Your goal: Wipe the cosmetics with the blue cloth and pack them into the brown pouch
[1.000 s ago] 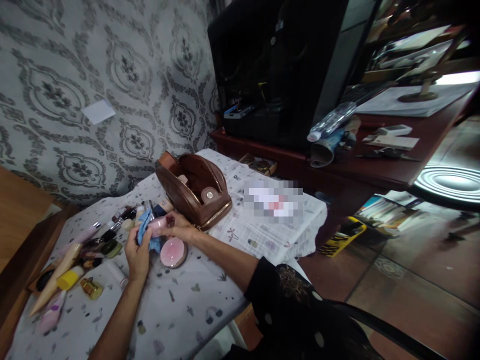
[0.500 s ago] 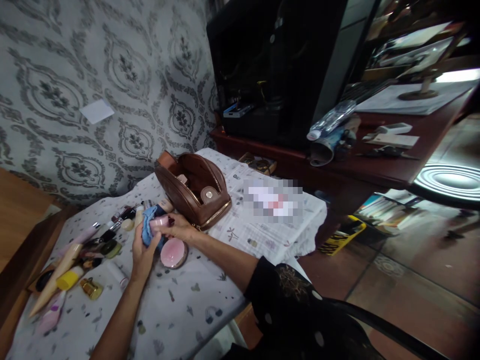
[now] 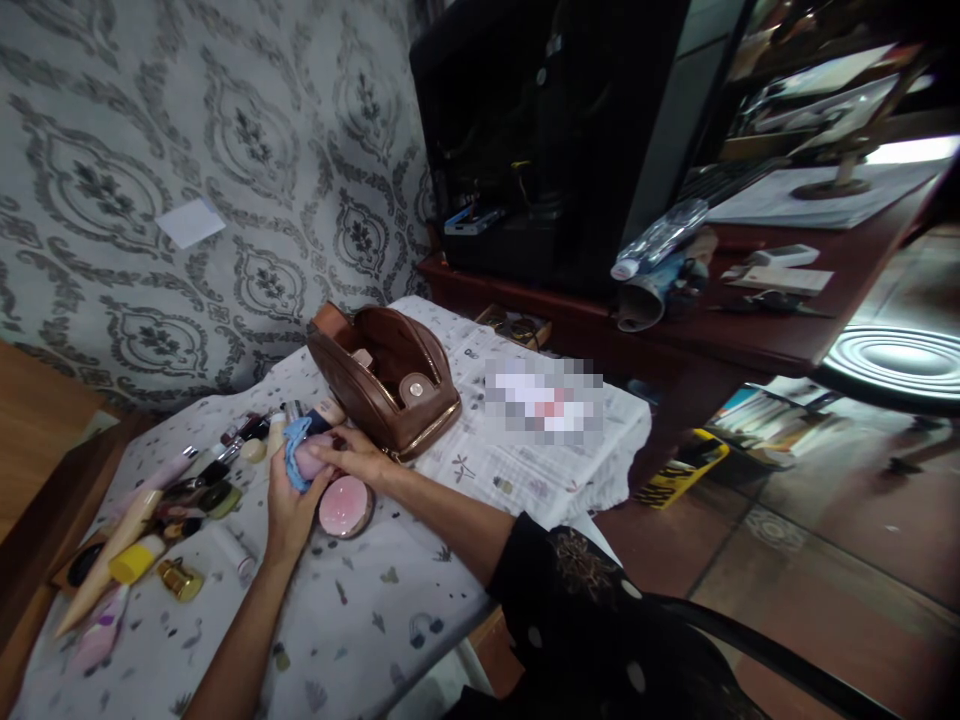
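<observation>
Pink, smooth, rounded container [image 3: 311, 459] between the hands: the left hand [image 3: 288, 512] grasps it through a soft, crumpled light-blue cloth [image 3: 293, 450]; the right hand [image 3: 363, 462] grips its opposite end. Probably light, stiff and rather slippery; best held by its sides. Near the right hand, on the wearer's side, lies a round, glossy pink-topped case [image 3: 344, 506].

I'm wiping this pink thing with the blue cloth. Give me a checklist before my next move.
1. Left hand holding the cloth: ok.
2. Right hand on the pink item: ok.
3. Cloth touching the pink item: ok.
4. Pink item fully clean: cannot tell, hands and cloth cover part.
5. Space around hands free: not ok, the compact sits close.
6. Bag open: ok.
</observation>
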The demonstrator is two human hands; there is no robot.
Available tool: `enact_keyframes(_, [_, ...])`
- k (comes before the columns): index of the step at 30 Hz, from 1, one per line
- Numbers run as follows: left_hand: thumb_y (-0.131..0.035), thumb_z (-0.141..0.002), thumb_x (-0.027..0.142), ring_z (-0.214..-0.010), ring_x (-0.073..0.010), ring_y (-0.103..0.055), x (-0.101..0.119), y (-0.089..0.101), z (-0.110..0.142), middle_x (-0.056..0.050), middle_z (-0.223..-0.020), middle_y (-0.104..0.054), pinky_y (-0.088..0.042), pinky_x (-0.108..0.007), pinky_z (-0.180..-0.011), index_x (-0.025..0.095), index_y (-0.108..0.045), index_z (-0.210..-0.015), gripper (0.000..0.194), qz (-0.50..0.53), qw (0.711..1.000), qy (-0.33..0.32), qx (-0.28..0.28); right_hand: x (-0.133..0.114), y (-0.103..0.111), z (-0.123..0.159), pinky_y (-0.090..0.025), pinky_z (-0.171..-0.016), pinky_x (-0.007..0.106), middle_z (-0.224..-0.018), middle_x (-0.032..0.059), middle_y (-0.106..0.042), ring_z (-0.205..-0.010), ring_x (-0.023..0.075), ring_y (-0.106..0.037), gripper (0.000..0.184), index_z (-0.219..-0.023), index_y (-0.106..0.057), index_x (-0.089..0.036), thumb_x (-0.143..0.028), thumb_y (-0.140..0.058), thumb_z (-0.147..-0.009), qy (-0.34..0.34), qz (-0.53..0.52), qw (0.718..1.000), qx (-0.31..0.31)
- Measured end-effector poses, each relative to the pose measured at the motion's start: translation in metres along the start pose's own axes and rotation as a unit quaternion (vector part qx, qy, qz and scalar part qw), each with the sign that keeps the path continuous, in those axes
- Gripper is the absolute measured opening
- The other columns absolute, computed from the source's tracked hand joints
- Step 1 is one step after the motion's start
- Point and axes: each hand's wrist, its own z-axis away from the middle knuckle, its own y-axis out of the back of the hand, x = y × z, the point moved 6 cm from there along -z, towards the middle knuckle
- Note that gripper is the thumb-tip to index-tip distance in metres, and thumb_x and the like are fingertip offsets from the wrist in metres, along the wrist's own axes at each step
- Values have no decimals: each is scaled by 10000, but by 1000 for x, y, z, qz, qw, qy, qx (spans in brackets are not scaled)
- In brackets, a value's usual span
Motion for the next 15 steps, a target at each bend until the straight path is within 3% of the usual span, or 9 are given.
enact_keyframes(3, [-731,-764,482,-1285,-290,-522,5,1,1,-118,-1359,-566,-365,-446,-1139,211,-487,-1388,722,-14,1000,-2,4,-1,1,2,-504,-573,199,-868,-16,-619,-583,69,-555,431,-1090,-634,-164,-366,-823,-760,-18,-4,1000,0])
enact_keyframes(10, [-669,-804,510,-1248,-282,-560,4,5,2,-113,-1336,-608,-400,-408,-1111,199,-547,-1349,639,1,1000,10,19,-4,-1,2,-471,-500,183,-706,-40,-595,-513,76,-548,536,-1278,-539,-140,-408,-735,-858,-25,-15,999,-17])
enact_keyframes(15, [-578,-852,539,-1194,-265,-586,-3,14,0,-108,-1267,-654,-414,-381,-1090,193,-633,-1216,506,-14,998,4,67,-8,1,4,-389,-452,172,-650,-62,-538,-464,53,-464,488,-1198,-585,-153,-458,-734,-847,4,9,1000,-10])
